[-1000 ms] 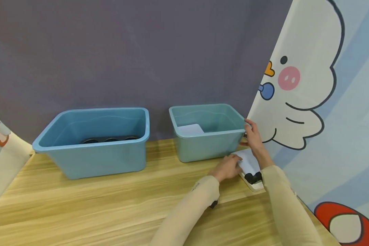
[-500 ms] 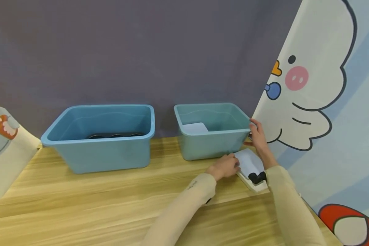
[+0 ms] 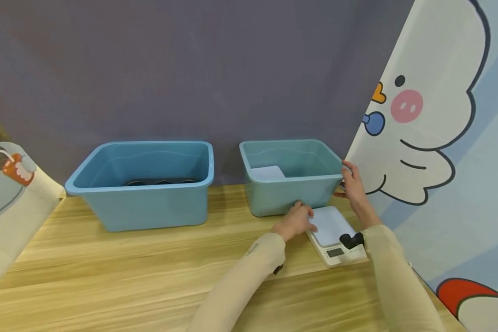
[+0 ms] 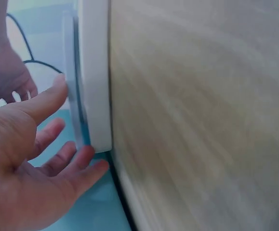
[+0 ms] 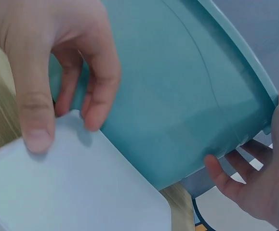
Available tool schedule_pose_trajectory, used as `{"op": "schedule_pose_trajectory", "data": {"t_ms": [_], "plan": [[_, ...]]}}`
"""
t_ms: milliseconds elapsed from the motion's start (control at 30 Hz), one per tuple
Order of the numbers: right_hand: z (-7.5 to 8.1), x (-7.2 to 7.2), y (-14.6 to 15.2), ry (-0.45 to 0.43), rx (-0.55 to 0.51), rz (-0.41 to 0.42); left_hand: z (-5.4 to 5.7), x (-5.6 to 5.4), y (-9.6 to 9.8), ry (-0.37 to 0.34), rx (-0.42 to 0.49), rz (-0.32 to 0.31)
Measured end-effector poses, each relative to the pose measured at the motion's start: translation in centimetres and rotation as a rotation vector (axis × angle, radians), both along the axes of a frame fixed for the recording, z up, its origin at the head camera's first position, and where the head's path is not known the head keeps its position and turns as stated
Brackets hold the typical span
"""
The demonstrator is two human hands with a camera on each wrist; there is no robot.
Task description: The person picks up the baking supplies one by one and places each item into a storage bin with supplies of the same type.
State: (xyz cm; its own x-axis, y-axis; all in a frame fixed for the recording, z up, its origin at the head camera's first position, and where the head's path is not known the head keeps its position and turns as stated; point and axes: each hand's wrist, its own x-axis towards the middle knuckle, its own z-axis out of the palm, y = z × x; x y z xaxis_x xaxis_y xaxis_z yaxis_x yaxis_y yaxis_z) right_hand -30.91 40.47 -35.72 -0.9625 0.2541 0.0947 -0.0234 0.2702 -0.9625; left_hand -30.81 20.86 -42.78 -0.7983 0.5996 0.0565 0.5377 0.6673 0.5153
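A white kitchen scale (image 3: 329, 226) lies on the table in front of the smaller teal bin (image 3: 290, 196). My left hand (image 3: 293, 221) is at the scale's back left corner, thumb on the platform (image 5: 96, 183) and fingers curled at its edge. The left wrist view has the left hand (image 4: 38, 144) touching the scale's side (image 4: 95, 72). My right hand (image 3: 354, 186) holds the bin's right end, fingers at the rim and thumb lower on the wall. In the right wrist view the right hand (image 5: 262, 178) touches the bin wall (image 5: 163, 96).
To the left stands a larger blue bin (image 3: 149, 203) with dark round-topped items (image 3: 162, 181) inside. A white flat piece (image 3: 268, 172) lies in the teal bin. A grey curtain (image 3: 216, 83) hangs behind the wooden table (image 3: 149, 267); a printed cloth (image 3: 431, 152) hangs at the right.
The scale has slid left along the bin's front, and its display now shows. My left hand has shifted to its back left corner. The right hand stays on the bin; the head view has turned slightly left.
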Motion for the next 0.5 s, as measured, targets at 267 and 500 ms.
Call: {"op": "schedule_pose_trajectory", "data": {"t_ms": [267,500], "plan": [[-1.3,-1.2,1.1,0.020,0.019,-0.013,0.8,0.0,-1.6,-0.076,0.023,0.004],[-1.6,-1.3,1.1,0.014,0.007,-0.024,0.7,-0.3,-3.0,-0.152,0.013,-0.016]]}}
